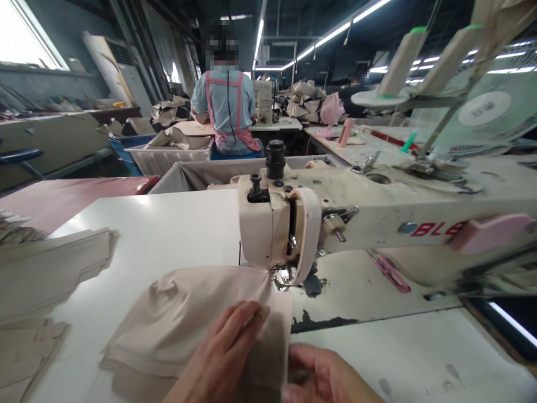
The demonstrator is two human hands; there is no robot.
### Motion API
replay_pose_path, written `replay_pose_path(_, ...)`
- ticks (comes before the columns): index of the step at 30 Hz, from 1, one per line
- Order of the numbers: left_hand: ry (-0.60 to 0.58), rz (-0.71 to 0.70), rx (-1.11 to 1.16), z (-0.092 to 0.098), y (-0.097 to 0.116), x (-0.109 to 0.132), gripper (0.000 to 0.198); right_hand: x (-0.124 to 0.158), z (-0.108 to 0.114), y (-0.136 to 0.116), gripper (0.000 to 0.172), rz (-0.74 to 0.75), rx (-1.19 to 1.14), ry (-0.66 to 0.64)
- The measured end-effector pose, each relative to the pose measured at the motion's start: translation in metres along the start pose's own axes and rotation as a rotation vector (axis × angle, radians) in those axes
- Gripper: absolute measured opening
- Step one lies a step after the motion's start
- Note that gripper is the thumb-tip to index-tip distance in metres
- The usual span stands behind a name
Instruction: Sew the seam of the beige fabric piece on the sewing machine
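My left hand [222, 358] lies open and flat on the folded beige cloth panel [176, 313], its fingers pointing to 1 o'clock at the steel presser foot [284, 275] of the cream industrial sewing machine [377, 218]. The cloth runs from 8 to 2 o'clock across the white desk [168, 229]. My right hand [327, 378] curls at its near edge, grip unclear.

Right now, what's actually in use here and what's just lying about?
In use:
- beige cloth, left hand flat on it, right hand at its edge
- sewing machine, its foot on the cloth

Lying about:
- stacked cloth pieces, far left
- pink tool under the machine arm
- bin behind the table
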State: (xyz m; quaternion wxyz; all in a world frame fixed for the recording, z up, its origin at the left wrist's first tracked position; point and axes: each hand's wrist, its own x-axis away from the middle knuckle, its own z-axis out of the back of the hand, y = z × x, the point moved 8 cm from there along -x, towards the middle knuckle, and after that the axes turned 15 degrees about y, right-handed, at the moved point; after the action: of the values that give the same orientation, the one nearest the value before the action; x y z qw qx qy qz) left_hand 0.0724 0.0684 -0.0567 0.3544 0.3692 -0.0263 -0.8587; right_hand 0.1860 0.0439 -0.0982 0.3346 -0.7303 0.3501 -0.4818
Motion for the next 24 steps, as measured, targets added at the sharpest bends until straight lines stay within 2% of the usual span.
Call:
replay_pose_path(3, 0.047, 0.087, 0.245, 0.003, 0.003, -0.011, 0.048, -0.015, 0.012, -0.018, 0.033, 0.159, 0.003, 0.200)
replay_pose_path(5, 0.093, 0.225, 0.285, 0.004, -0.005, -0.023, 0.045, -0.024, 0.017, -0.026, 0.028, 0.166, -0.027, 0.271)
replay_pose_path(6, 0.075, 0.285, 0.297, 0.000, -0.008, -0.029, 0.041, -0.027, 0.018, -0.028, 0.026, 0.165, -0.042, 0.291)
replay_pose_path(10, -0.125, 0.434, 0.336, -0.023, -0.021, -0.052, 0.016, -0.035, 0.021, -0.028, 0.027, 0.159, -0.075, 0.295)
replay_pose_path(12, -0.185, 0.476, 0.341, -0.031, -0.028, -0.057, 0.010, -0.036, 0.023, -0.024, 0.029, 0.156, -0.086, 0.279)
replay_pose_path(17, -0.232, 0.521, 0.330, -0.040, -0.038, -0.056, 0.006, -0.038, 0.024, -0.019, 0.027, 0.159, -0.084, 0.261)
replay_pose_path(20, -0.212, 0.543, 0.303, -0.041, -0.041, -0.054, 0.006, -0.040, 0.021, -0.020, 0.026, 0.202, -0.096, 0.242)
replay_pose_path(22, -0.188, 0.556, 0.292, -0.040, -0.045, -0.055, 0.008, -0.038, 0.019, -0.020, 0.031, 0.234, -0.055, 0.232)
replay_pose_path(24, -0.171, 0.572, 0.283, -0.040, -0.049, -0.056, 0.012, -0.034, 0.023, -0.020, 0.042, 0.297, 0.092, 0.295)
